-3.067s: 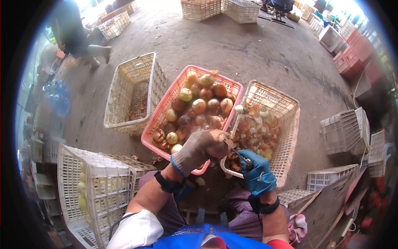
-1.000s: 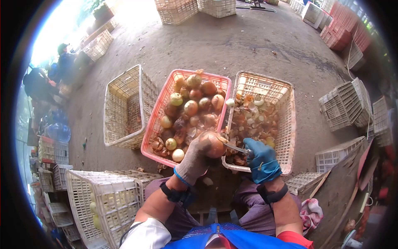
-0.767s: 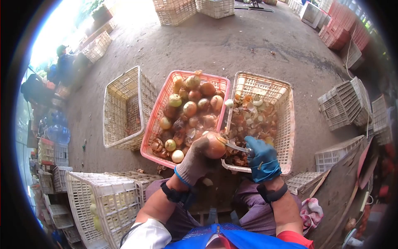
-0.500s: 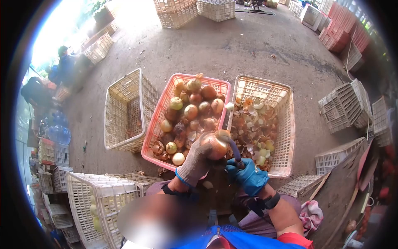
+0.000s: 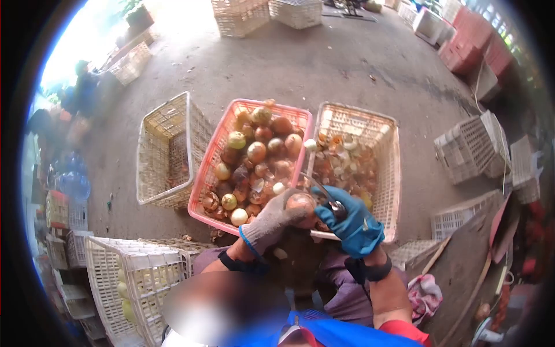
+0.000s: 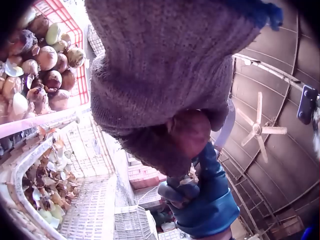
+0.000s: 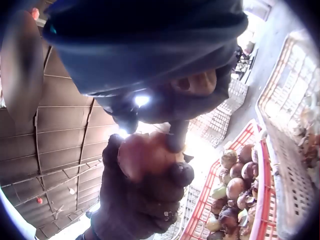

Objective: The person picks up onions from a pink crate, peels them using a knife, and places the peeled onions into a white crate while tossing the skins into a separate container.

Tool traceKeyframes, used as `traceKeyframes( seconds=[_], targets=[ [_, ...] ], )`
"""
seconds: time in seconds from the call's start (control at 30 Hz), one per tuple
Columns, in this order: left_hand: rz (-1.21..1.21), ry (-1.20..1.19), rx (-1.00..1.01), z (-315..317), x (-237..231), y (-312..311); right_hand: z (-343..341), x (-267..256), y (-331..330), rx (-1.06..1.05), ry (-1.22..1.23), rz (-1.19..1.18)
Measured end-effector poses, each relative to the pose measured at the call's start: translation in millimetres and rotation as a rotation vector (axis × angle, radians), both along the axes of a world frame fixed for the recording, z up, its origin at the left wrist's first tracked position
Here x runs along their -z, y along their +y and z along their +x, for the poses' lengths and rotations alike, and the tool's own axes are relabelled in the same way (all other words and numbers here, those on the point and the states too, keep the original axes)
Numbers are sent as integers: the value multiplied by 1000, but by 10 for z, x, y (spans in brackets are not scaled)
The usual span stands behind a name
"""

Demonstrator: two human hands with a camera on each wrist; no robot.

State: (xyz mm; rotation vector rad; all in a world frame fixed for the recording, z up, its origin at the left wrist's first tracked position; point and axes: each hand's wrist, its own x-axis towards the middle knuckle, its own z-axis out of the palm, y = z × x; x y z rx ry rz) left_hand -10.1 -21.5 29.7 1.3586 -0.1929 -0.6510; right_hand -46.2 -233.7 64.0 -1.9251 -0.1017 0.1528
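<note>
My left hand [image 5: 269, 224], in a grey knit glove, grips an onion [image 5: 301, 203] above the near edge of the pink crate [image 5: 199, 191]. My right hand [image 5: 354, 225], in a blue glove, holds a curved knife [image 5: 321, 189] by its handle, with fingers against the onion. In the left wrist view the onion [image 6: 190, 133] shows between the grey fingers, with the blue glove [image 6: 207, 200] just below. The right wrist view shows the onion [image 7: 146, 156] between both hands. Onions fill much of the pink crate; peelings [image 5: 347, 165] lie in the white crate [image 5: 393, 185] at its right.
A white crate [image 5: 193, 124] with a few scraps stands left of the pink one. Near my left leg is another crate [image 5: 139, 263] with pale onions inside. More crates [image 5: 465, 144] stand along the right and at the far end. Blurred people [image 5: 84, 89] are at the far left.
The right hand has moved up from below the onion and turned, its blade now above and beside it. The left hand has kept its grip. The view has shifted slightly.
</note>
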Motion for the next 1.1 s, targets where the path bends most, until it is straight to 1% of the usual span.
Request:
traceKeyframes(
  seconds=[0.03, 0.07, 0.1, 0.13, 0.2, 0.23, 0.27, 0.3, 0.33, 0.37, 0.4, 0.47, 0.5, 0.6, 0.7, 0.73, 0.8, 0.87, 0.9, 0.93, 0.97, 1.0, 1.03, 1.07, 1.1],
  targets=[
    [-37, 32, 20, 18, -53, -14, 38, 2, -5, -34, -61, -31],
    [-67, 55, 21, 34, -115, 4, 43, 37, -6, -21, -66, -49],
    [-69, 70, 47, 42, -59, 28, 39, 104, -1, -27, -80, -58],
    [-65, 79, 53, 51, 56, 55, 39, 47, 20, -22, -6, -107],
    [-124, 47, 82, 61, 211, 48, 41, -29, 60, -71, -94, -137],
    [-49, -11, 54, 38, 235, 39, 34, 85, 28, -75, -54, -98],
    [21, -52, 41, 15, 219, 57, 54, 162, -17, -137, -150, -108],
    [58, -43, 39, -3, 156, 106, 105, 343, -108, -191, -183, -121],
    [86, -27, 61, -35, 32, 113, 100, 410, -60, -160, -235, -139],
    [206, -58, 100, -14, -99, 158, 89, 469, -73, -145, -282, -185],
    [207, -67, 103, -17, -79, 167, 67, 452, -35, -126, -328, -230],
    [213, -77, 111, -37, -10, 172, 90, 620, -49, -115, -314, -283],
    [206, -20, 145, -43, -53, 181, 94, 610, -10, -105, -303, -311],
    [131, 67, 137, -76, -291, 249, 72, 545, 116, -6, -185, -264],
    [-5, 8, -93, -63, 28, 127, 83, 459, 180, 149, -165, -243],
    [-214, 281, -151, -76, -61, 100, 89, 434, 228, 197, -273, -251],
    [-398, 447, -180, 9, 343, -14, 125, 442, 355, 308, -485, -294],
    [-335, 572, -284, -62, 119, -100, 137, 531, 372, 253, -474, -483],
    [-307, 634, -339, -92, 10, -142, 104, 472, 431, 232, -543, -520],
    [-439, 535, -413, -59, 143, -221, 73, 409, 504, 206, -606, -560],
    [-418, 555, -370, -67, 301, -160, 40, 375, 516, 187, -566, -531],
    [-424, 511, -354, -47, 290, -97, 46, 338, 512, 165, -537, -487],
    [-473, 526, -383, -45, 180, -69, 36, 274, 478, 136, -492, -455],
    [-490, 515, -313, -5, 127, 9, 22, 201, 458, 102, -452, -414],
    [-503, 508, -300, 8, 49, 38, 24, 160, 446, 65, -418, -362]
  ],
)
